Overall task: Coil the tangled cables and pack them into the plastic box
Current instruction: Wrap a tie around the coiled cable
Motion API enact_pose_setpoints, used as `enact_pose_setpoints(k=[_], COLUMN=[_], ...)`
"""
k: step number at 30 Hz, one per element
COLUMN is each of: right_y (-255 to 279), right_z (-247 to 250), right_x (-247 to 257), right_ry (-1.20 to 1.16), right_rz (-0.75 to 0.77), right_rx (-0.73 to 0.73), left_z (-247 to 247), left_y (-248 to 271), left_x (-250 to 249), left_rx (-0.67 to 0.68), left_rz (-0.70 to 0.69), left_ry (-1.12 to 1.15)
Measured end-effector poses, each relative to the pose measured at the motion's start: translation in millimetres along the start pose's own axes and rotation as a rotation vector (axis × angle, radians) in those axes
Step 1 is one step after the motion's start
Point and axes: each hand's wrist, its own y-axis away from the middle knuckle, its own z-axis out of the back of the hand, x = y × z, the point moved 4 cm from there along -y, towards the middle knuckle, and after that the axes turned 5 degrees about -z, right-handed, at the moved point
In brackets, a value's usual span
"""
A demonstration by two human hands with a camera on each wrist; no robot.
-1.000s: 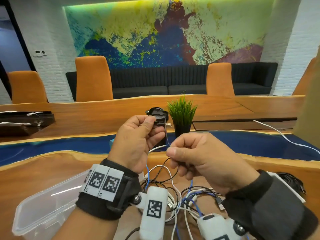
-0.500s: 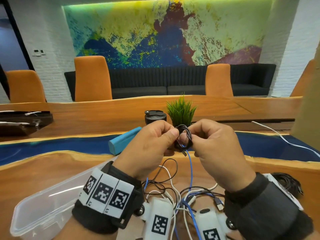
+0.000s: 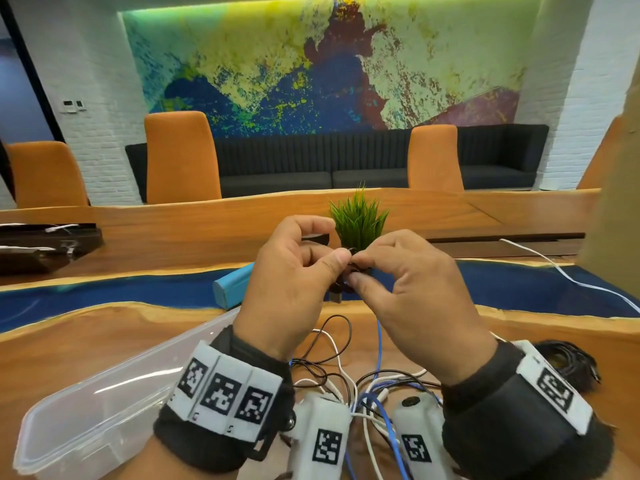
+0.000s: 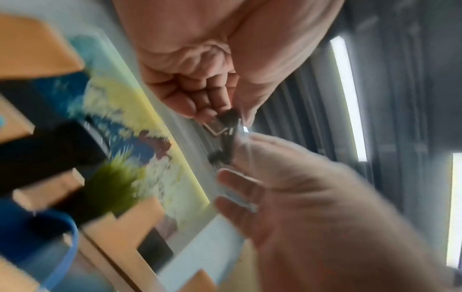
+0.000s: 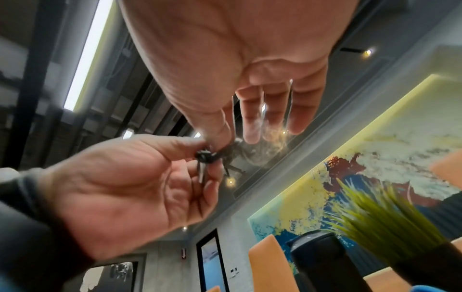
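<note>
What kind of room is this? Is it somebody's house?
Probably an office meeting room or lounge, not a house: a long wooden table, matching orange chairs along it, and a dark sofa under a big wall painting.

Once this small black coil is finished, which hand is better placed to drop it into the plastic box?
Probably left. The plastic box lies at the left hand's side, just beyond that wrist. The right hand would have to cross over. Both pinch the black coil now.

The wooden counter [image 3: 104,341] (a blue band crosses it) carries a clear plastic box [image 3: 104,403] near left, tangled cables [image 3: 346,375] in the middle, and a potted grass plant [image 3: 358,220] farther back.
</note>
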Motion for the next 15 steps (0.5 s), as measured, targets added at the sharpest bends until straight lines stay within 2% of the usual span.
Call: enact_pose_setpoints(k=[2, 4, 7, 10, 12, 15], right_y=[-1, -4, -2, 3, 5, 4], right_z=[-1, -2, -5, -8, -11, -14], right_x=[-4, -8, -10, -7, -5, -5], right_ry=[-0.067, -0.31, -0.947, -1.298, -1.312, -1.084], right_rz=[-0.061, -0.223, -0.533, -0.733, -0.752, -0.647], right_rx=[0.043, 0.179, 0.389, 0.483, 0.5, 0.441], left_z=[-3, -3, -4, -4, -1, 6], left_y=[1, 1, 0, 2, 2, 1], left_x=[1, 1, -3, -9, -9, -11], left_rx=[0.013, 0.024, 0.086, 0.173, 0.243, 0.335], left_rz=[0.085, 0.096, -0.025, -0.14, -0.139, -0.119], left_ry=[0.203, 0.272, 0.132, -0.034, -0.126, -0.24])
